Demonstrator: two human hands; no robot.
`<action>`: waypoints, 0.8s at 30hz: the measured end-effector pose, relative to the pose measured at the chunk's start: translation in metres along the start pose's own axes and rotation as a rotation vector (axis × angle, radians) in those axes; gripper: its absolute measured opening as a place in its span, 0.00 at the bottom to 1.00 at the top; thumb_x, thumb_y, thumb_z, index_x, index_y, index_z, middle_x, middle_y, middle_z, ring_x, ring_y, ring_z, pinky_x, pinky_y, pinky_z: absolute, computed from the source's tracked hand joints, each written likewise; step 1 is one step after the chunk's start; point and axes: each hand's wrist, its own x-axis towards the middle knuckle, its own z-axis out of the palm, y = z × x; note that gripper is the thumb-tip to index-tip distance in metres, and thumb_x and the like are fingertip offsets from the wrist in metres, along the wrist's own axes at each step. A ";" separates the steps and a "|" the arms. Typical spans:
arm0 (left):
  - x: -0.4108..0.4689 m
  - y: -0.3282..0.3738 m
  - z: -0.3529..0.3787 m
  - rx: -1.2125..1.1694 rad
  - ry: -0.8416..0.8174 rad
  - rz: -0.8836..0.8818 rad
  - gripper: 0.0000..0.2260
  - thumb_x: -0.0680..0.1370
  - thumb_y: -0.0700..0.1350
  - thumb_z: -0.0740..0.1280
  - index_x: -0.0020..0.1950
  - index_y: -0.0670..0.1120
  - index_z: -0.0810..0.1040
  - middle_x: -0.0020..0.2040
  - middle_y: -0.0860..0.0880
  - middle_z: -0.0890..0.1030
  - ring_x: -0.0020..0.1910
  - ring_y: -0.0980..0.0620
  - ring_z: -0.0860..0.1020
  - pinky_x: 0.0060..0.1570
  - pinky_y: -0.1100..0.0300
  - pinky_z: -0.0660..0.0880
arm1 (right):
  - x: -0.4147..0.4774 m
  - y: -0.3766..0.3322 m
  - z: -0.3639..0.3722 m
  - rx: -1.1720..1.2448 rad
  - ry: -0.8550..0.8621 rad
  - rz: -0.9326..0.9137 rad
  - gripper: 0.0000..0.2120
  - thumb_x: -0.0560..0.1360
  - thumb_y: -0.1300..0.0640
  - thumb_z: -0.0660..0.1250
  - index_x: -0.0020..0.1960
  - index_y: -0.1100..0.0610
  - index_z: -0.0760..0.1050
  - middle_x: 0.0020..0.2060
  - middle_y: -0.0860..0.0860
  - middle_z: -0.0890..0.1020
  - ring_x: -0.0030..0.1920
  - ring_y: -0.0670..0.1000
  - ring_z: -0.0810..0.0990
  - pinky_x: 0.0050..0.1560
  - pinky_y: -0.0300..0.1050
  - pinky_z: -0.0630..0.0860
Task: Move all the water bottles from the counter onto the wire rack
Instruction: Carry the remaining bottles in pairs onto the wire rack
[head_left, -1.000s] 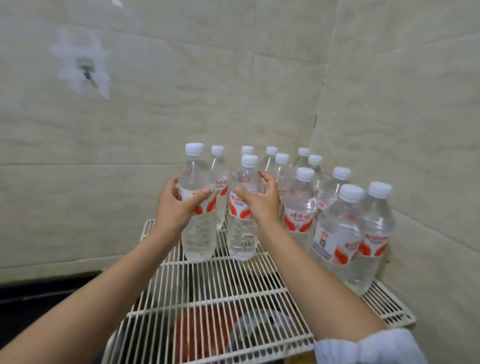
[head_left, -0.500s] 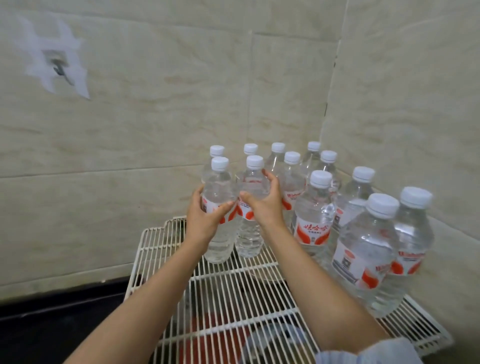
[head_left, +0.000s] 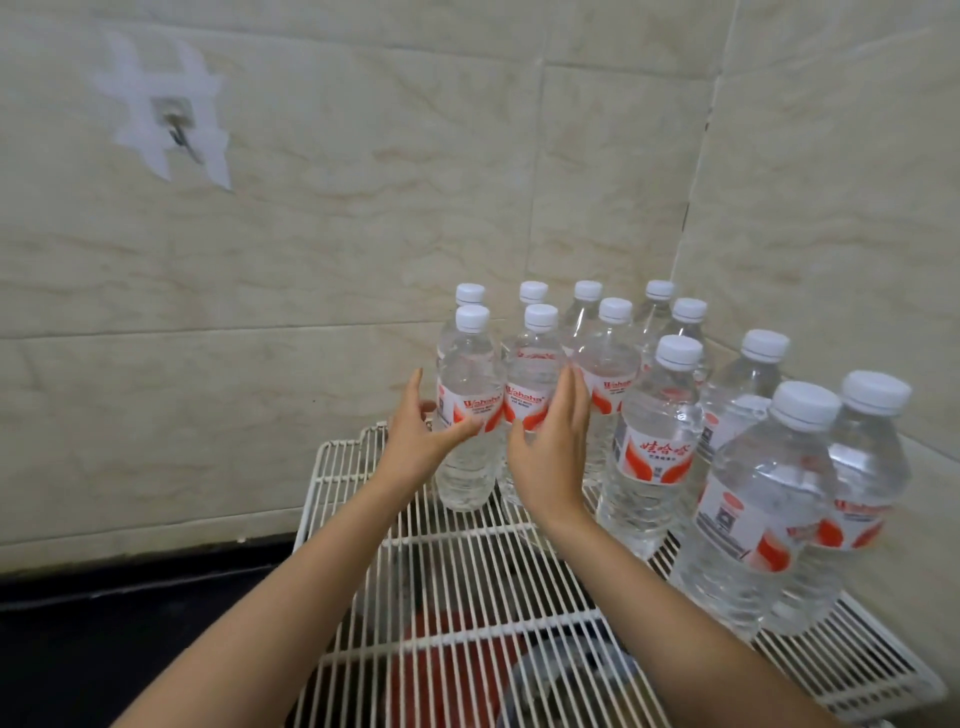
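Note:
A white wire rack (head_left: 467, 587) stands in a tiled corner and carries several clear water bottles with white caps and red-and-white labels. Two of them stand upright at the group's left front: one bottle (head_left: 470, 374) and a second bottle (head_left: 530, 364) touching it. My left hand (head_left: 415, 441) cups loosely around the left one, fingers spread away from it and the thumb brushing its label. My right hand (head_left: 550, 457) is held flat and open just in front of the second bottle. Larger-looking bottles (head_left: 753, 519) stand nearer along the right wall.
Tiled walls close off the back and right. A metal hook (head_left: 176, 130) on white adhesive strips sits high on the back wall. A dark counter surface (head_left: 104, 649) lies to the left of the rack. Something red (head_left: 447, 670) shows under the wires.
Both hands set their bottles down on the rack beside the group and loosened their grip; the fingers have come apart from the bottles.

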 end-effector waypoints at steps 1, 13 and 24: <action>-0.003 -0.005 -0.007 0.063 0.009 -0.032 0.43 0.69 0.47 0.73 0.75 0.52 0.49 0.70 0.43 0.67 0.67 0.46 0.68 0.65 0.46 0.68 | -0.010 -0.002 0.001 -0.024 -0.018 -0.060 0.35 0.76 0.63 0.61 0.74 0.57 0.44 0.75 0.53 0.47 0.72 0.43 0.43 0.70 0.39 0.47; -0.122 -0.073 -0.166 0.249 0.481 -0.356 0.31 0.76 0.43 0.65 0.74 0.47 0.54 0.69 0.38 0.66 0.66 0.41 0.69 0.63 0.48 0.69 | -0.058 -0.070 0.079 -0.069 -0.501 -0.486 0.28 0.76 0.68 0.52 0.73 0.63 0.49 0.74 0.60 0.51 0.75 0.56 0.49 0.73 0.43 0.46; -0.348 -0.111 -0.327 0.304 1.040 -0.655 0.27 0.75 0.41 0.65 0.73 0.44 0.59 0.66 0.36 0.69 0.62 0.38 0.70 0.58 0.49 0.68 | -0.174 -0.170 0.174 -0.105 -0.928 -0.486 0.31 0.76 0.58 0.59 0.74 0.59 0.47 0.74 0.60 0.50 0.74 0.58 0.50 0.72 0.49 0.53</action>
